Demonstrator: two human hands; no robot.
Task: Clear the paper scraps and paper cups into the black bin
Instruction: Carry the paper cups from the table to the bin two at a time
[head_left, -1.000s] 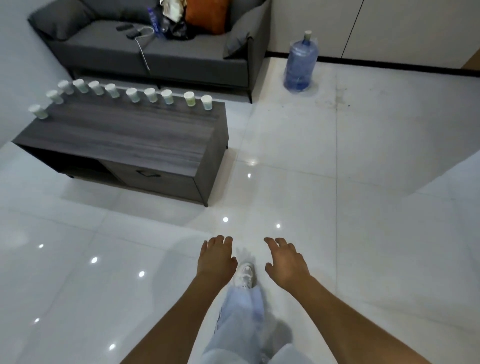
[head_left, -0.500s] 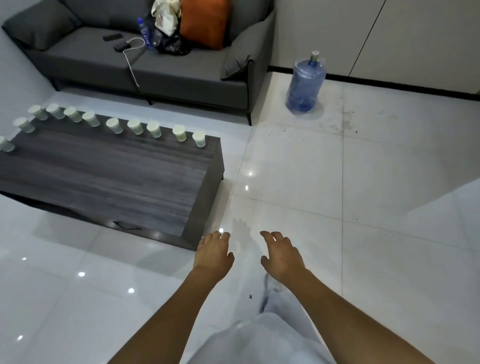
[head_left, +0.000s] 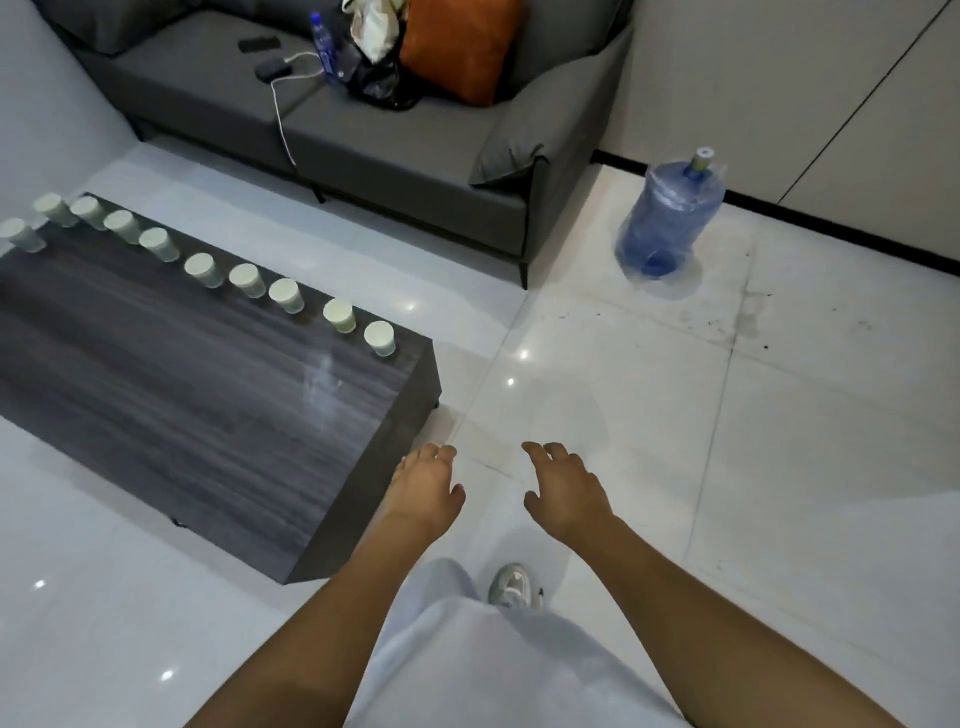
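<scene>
Several pale paper cups stand upside down in a row along the far edge of a dark wooden coffee table (head_left: 171, 395); the nearest cup (head_left: 380, 338) sits at the table's far right corner. My left hand (head_left: 423, 486) hovers just past the table's near right corner, palm down, fingers relaxed and empty. Over the white floor, my right hand (head_left: 563, 491) is held the same way and holds nothing. No black bin or paper scraps are in view.
A grey sofa (head_left: 395, 140) with an orange cushion (head_left: 457, 47), a bag, a bottle and a charger cable stands behind the table. A blue water jug (head_left: 667, 218) stands on the glossy tiled floor (head_left: 675, 415) near the wall. My shoe (head_left: 511, 584) shows below.
I have walked closer to the table's right end; table, cups and sofa have slid left and nearer in view. Both hands stay out in front, empty.
</scene>
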